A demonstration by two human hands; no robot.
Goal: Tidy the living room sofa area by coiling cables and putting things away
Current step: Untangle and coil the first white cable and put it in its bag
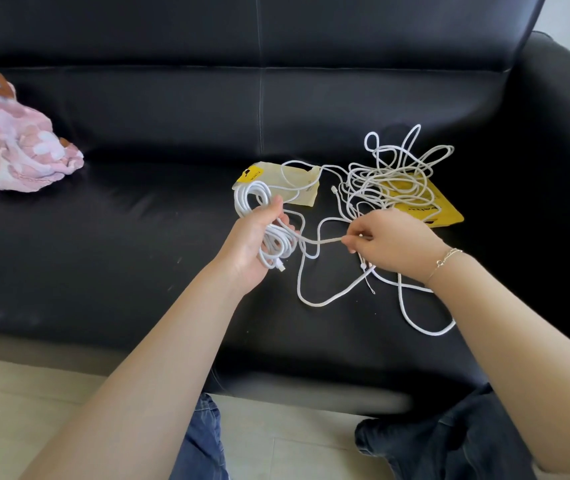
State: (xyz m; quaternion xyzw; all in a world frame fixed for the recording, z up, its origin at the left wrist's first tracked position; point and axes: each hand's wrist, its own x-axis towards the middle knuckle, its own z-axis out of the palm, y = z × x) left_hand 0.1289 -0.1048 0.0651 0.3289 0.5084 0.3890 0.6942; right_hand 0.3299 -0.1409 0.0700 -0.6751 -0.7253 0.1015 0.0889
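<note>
Left hand [254,242] grip closed round coiled white braided cable [265,221] above black leather sofa [138,209]. Right hand [389,242] pinched its limp, light free run near coil. Tangle-prone; take it close to coil.

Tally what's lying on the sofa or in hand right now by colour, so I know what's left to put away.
White: 2, the coiled cable in the left hand and the tangled cable pile that the right hand pulls from.
Yellow: 2, the pale packet and the bright packet.
Pink: 1, the cloth.
Total: 5
</note>
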